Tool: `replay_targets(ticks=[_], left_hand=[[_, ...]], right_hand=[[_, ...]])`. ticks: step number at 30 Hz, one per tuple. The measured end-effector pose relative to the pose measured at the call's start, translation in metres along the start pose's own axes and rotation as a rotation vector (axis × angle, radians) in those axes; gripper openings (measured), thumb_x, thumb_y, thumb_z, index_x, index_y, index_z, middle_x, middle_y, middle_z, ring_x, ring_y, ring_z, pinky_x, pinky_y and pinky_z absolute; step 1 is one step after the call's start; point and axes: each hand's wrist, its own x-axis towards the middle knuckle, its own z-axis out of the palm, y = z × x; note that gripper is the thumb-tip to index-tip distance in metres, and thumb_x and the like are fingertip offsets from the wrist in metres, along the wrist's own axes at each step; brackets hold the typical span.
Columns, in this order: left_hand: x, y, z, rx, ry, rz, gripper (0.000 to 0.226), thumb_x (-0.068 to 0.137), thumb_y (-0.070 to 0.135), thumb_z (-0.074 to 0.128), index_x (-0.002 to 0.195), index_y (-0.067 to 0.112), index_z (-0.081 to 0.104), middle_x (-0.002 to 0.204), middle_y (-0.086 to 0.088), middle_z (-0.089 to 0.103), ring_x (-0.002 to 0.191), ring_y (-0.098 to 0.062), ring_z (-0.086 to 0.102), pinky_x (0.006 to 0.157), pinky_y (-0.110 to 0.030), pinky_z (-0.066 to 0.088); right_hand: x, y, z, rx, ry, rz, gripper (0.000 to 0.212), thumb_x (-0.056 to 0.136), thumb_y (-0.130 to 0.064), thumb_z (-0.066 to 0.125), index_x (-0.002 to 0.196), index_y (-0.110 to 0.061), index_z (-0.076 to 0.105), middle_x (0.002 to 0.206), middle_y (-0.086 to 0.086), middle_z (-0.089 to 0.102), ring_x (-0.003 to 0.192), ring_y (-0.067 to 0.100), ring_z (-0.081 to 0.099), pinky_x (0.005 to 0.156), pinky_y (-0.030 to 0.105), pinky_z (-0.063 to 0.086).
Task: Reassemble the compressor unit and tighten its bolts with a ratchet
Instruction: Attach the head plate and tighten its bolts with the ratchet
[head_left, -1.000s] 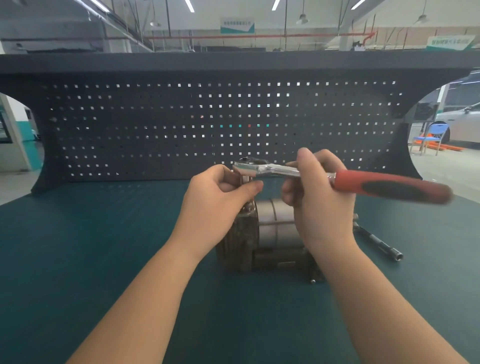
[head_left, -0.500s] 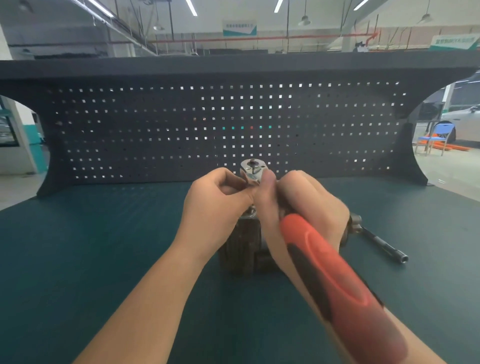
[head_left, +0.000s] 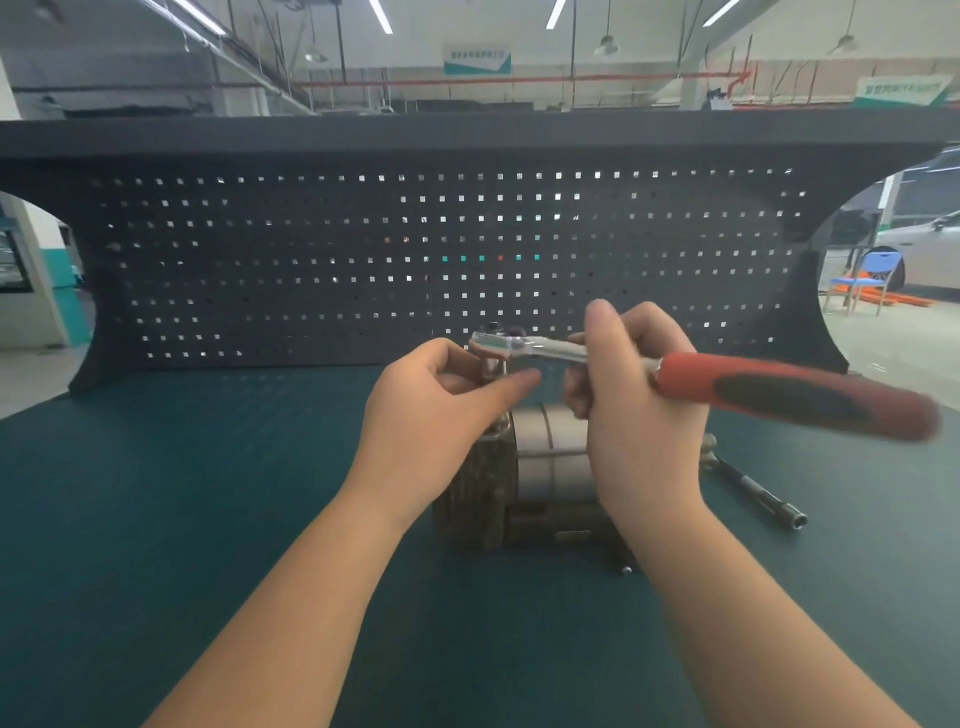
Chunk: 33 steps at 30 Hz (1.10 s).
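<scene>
Table (head_left: 182, 519): dark green mat, wide and flat; I work near its middle so the unit sits square in front of me with elbow room either side.
Pegboard (head_left: 311, 260): dark perforated back panel behind the table; nothing hangs on it where I can see.
Compressor unit (head_left: 540, 467): lies on its side on the table between my forearms, ribbed dark housing to the left, smooth silver barrel to the right. Laid this way, the bolt I am working faces up, I judge.
Ratchet (head_left: 727, 387): held nearly level above the unit, chrome head to the left over the housing, red and black grip running out to the right. The long handle out there gives me leverage for the swing.
Right hand (head_left: 639, 410): fingers wrapped round the chrome shank just ahead of the red grip, choked up close, which suits fast light turns more than final torque.
Left hand (head_left: 441, 410): curled at the socket (head_left: 493, 368) below the ratchet head, thumb and fingers pinching it to keep it upright on the bolt. The bolt itself is hidden.
Extension bar (head_left: 753, 491): thin dark rod lying on the table right of the unit, parked within reach, touching nothing I hold.
Stage: tightening under way, by my reading; how many bolts remain I cannot tell.
</scene>
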Motion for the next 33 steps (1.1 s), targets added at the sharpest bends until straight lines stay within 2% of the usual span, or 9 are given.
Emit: replay_targets(ticks=[4, 9, 13, 18, 21, 23, 26, 29, 33], left_hand=[[0.001, 0.0, -0.001, -0.025, -0.011, 0.032, 0.017, 0.079, 0.025, 0.08, 0.067, 0.029, 0.069, 0.068, 0.006, 0.073, 0.063, -0.007, 0.066, 0.065, -0.02, 0.053], [0.002, -0.001, -0.002, -0.049, -0.033, 0.011, 0.016, 0.08, 0.025, 0.079, 0.083, 0.012, 0.07, 0.077, 0.001, 0.076, 0.08, -0.021, 0.074, 0.084, -0.048, 0.058], [0.0, -0.002, -0.001, -0.01, -0.033, 0.01, 0.023, 0.077, 0.039, 0.078, 0.082, 0.018, 0.069, 0.076, 0.004, 0.076, 0.078, -0.016, 0.074, 0.084, -0.045, 0.057], [0.001, 0.0, -0.001, -0.046, -0.019, 0.003, 0.02, 0.072, 0.033, 0.083, 0.071, 0.024, 0.065, 0.068, 0.007, 0.073, 0.06, -0.006, 0.065, 0.061, -0.021, 0.051], [-0.001, 0.002, -0.003, -0.097, -0.066, 0.044, 0.016, 0.072, 0.031, 0.073, 0.059, 0.03, 0.064, 0.057, 0.015, 0.065, 0.052, 0.003, 0.054, 0.051, -0.015, 0.044], [0.001, 0.0, -0.003, -0.103, -0.057, 0.051, 0.015, 0.075, 0.02, 0.076, 0.064, 0.027, 0.068, 0.063, 0.011, 0.07, 0.056, 0.001, 0.059, 0.053, -0.017, 0.049], [0.003, -0.002, -0.001, -0.084, -0.021, 0.031, 0.007, 0.08, 0.016, 0.079, 0.077, 0.02, 0.074, 0.076, 0.004, 0.076, 0.075, -0.015, 0.073, 0.073, -0.034, 0.059], [0.003, -0.003, 0.0, -0.066, -0.026, 0.009, 0.009, 0.079, 0.024, 0.079, 0.082, 0.016, 0.074, 0.077, 0.001, 0.076, 0.082, -0.023, 0.074, 0.082, -0.044, 0.059], [0.001, -0.001, 0.0, -0.013, -0.023, 0.002, 0.018, 0.078, 0.036, 0.08, 0.083, 0.02, 0.072, 0.074, 0.005, 0.076, 0.076, -0.015, 0.073, 0.078, -0.035, 0.059]], right_hand=[[-0.021, -0.003, 0.006, -0.351, 0.03, -0.271, 0.041, 0.087, -0.05, 0.052, 0.068, -0.014, 0.046, 0.058, 0.004, 0.056, 0.042, 0.009, 0.047, 0.045, 0.014, 0.036], [0.011, 0.001, -0.004, 0.284, -0.038, 0.286, 0.036, 0.089, -0.023, 0.058, 0.055, -0.023, 0.049, 0.044, -0.003, 0.045, 0.039, 0.009, 0.041, 0.04, 0.02, 0.033], [0.019, 0.009, -0.005, 0.618, -0.019, 0.57, 0.03, 0.097, -0.015, 0.054, 0.068, -0.016, 0.045, 0.047, -0.002, 0.041, 0.038, 0.008, 0.034, 0.038, 0.018, 0.029], [-0.01, -0.01, 0.003, -0.35, -0.016, -0.314, 0.039, 0.086, -0.033, 0.055, 0.057, -0.015, 0.038, 0.052, 0.004, 0.039, 0.045, 0.008, 0.035, 0.046, 0.013, 0.026], [-0.027, -0.013, 0.011, -0.542, -0.105, -0.82, 0.044, 0.09, -0.015, 0.055, 0.054, -0.014, 0.03, 0.052, -0.002, 0.026, 0.052, 0.015, 0.022, 0.05, 0.02, 0.017], [-0.027, -0.009, 0.009, -0.45, -0.107, -0.672, 0.045, 0.09, -0.018, 0.056, 0.053, -0.006, 0.035, 0.048, 0.005, 0.031, 0.048, 0.019, 0.027, 0.046, 0.019, 0.022], [-0.01, -0.007, 0.003, -0.09, -0.026, -0.056, 0.037, 0.085, -0.034, 0.057, 0.057, -0.011, 0.05, 0.045, 0.005, 0.048, 0.039, 0.012, 0.039, 0.041, 0.022, 0.034], [0.013, 0.002, -0.002, 0.416, -0.08, 0.346, 0.036, 0.093, -0.02, 0.055, 0.058, -0.023, 0.051, 0.046, -0.003, 0.046, 0.038, 0.009, 0.04, 0.039, 0.019, 0.031], [0.015, 0.008, -0.004, 0.448, -0.082, 0.349, 0.034, 0.095, -0.019, 0.054, 0.061, -0.021, 0.047, 0.045, -0.002, 0.045, 0.037, 0.01, 0.039, 0.04, 0.019, 0.032]])
